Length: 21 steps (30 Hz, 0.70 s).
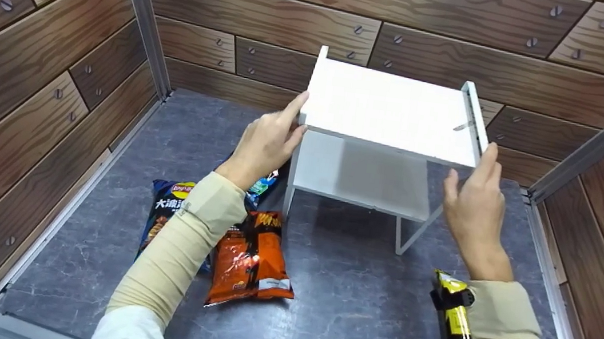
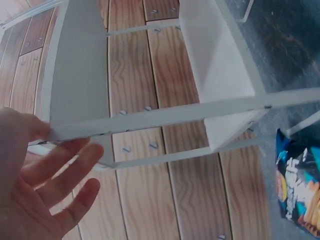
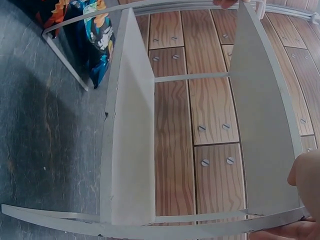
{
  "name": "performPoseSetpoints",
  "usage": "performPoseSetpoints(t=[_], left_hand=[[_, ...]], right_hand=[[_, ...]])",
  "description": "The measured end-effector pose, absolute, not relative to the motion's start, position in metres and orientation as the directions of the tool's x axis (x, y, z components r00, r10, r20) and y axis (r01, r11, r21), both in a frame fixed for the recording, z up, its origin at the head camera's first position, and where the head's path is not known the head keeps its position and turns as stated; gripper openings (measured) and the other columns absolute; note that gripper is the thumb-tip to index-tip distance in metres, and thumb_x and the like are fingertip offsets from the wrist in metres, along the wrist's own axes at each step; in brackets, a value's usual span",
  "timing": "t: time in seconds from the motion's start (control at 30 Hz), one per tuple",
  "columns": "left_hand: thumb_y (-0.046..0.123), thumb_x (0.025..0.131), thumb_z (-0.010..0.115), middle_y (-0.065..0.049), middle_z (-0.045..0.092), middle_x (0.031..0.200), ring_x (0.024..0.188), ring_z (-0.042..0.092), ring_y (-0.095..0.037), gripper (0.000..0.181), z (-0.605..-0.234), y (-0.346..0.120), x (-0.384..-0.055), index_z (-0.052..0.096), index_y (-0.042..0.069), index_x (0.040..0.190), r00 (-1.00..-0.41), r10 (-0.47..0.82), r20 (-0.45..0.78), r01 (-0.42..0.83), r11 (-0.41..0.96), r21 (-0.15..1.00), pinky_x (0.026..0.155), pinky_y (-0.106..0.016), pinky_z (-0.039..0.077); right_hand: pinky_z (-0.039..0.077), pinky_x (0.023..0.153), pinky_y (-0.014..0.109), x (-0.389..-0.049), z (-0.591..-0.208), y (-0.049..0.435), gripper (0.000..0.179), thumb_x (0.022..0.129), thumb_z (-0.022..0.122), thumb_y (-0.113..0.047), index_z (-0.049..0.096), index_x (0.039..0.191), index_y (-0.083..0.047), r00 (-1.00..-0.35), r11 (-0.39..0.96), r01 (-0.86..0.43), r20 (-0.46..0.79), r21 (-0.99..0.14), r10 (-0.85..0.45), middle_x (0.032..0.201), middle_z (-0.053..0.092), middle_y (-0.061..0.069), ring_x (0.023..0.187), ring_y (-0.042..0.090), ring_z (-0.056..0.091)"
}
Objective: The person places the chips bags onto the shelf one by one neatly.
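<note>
A white two-tier shelf (image 1: 396, 109) stands on the floor on thin legs, its top board edged by a low rail on either side. My left hand (image 1: 266, 139) pinches the top board's front left corner. In the left wrist view the thumb and index finger of the left hand (image 2: 50, 185) meet the frame while the other fingers spread loosely. My right hand (image 1: 478, 214) grips the front right corner, fingers along the outer rail. The right wrist view catches only part of the right hand (image 3: 305, 185) at the board's edge. The lower board (image 1: 362, 174) sits between the legs.
An orange snack bag (image 1: 257, 256) and a dark blue Lay's bag (image 1: 159, 209) lie left of the shelf, with another blue bag (image 1: 262, 187) partly behind my forearm. A yellow-and-black packet (image 1: 460, 338) lies beside my right forearm. Wood-patterned walls (image 1: 309, 18) enclose the grey floor.
</note>
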<state>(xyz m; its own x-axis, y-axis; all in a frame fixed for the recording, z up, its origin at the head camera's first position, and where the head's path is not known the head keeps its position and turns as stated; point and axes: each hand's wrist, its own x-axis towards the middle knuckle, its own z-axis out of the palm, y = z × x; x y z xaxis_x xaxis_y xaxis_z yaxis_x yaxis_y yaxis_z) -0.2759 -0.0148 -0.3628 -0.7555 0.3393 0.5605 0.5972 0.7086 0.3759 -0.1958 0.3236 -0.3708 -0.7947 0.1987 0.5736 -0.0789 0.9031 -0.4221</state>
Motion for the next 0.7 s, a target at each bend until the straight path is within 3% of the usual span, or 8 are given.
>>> performPoseSetpoints(t=[0.13,0.3,0.47,0.7], left_hand=[[0.021,0.1,0.057,-0.013,0.061,0.126,0.105,0.064,-0.027,0.055,-0.357,-0.015,-0.277,0.041,0.007,0.151,-0.746,0.35,0.567,0.602,0.719,0.348,0.085,-0.039,0.057],[0.028,0.104,0.049,-0.018,0.045,0.15,0.136,0.048,-0.031,0.054,-0.346,-0.01,-0.282,0.04,-0.001,0.149,-0.759,0.399,0.514,0.605,0.724,0.331,0.114,-0.042,0.042],[0.04,0.107,0.039,-0.021,0.037,0.157,0.148,0.034,-0.031,0.062,-0.335,-0.002,-0.289,0.037,-0.004,0.15,-0.778,0.462,0.426,0.594,0.761,0.261,0.123,-0.043,0.028],[0.055,0.102,0.039,-0.024,0.032,0.158,0.15,0.029,-0.034,0.077,-0.339,0.01,-0.295,0.032,-0.004,0.152,-0.747,0.507,0.429,0.605,0.786,0.126,0.123,-0.045,0.026]], right_hand=[[0.05,0.056,0.062,-0.196,-0.372,0.324,0.07,0.097,0.055,-0.014,0.018,0.153,0.005,-0.788,0.906,-0.075,0.582,-0.417,0.203,0.122,0.051,0.037,0.064,0.054,0.056],[0.05,0.057,0.063,-0.197,-0.374,0.323,0.069,0.097,0.056,-0.015,0.02,0.152,0.006,-0.782,0.908,-0.081,0.591,-0.412,0.198,0.121,0.051,0.037,0.065,0.055,0.056],[0.05,0.059,0.064,-0.197,-0.376,0.323,0.068,0.097,0.055,-0.016,0.02,0.151,0.007,-0.78,0.907,-0.091,0.595,-0.411,0.192,0.121,0.051,0.038,0.067,0.058,0.056],[0.049,0.069,0.068,-0.196,-0.375,0.325,0.07,0.098,0.056,-0.018,0.019,0.153,0.005,-0.781,0.897,-0.104,0.594,-0.429,0.193,0.128,0.05,0.039,0.081,0.062,0.058]])
